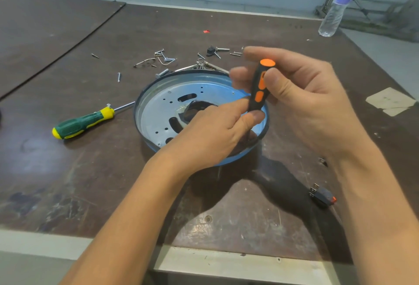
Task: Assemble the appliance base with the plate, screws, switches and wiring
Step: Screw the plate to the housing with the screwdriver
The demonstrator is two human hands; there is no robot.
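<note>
Open room on the worn brown table toward 7 and 8 o'clock of the appliance base, and again far out at 10 and 11. Pale near edge of the table at 6 o'clock, under both forearms. Base itself near the table's middle, lying flat, rim up.

Crowded at 12 o'clock: loose screws and bits of wire strewn just beyond the rim, a small black part among them. At 9 o'clock a green-and-yellow screwdriver, shaft pointing at the rim. At 4 o'clock, well apart, a black switch with an orange end and metal tabs. Far off at 1 o'clock a clear water bottle, standing.

Left hand laid over the base from 6 o'clock, thumb and forefinger pinched at the foot of the orange-and-black screwdriver, hiding its tip. Right hand in from 3 o'clock, fingers curled about the handle, thumb pressed on its side.

Inside the blue rim a shiny round metal plate, pierced with small holes and oblong slots, dark opening at its middle.
</note>
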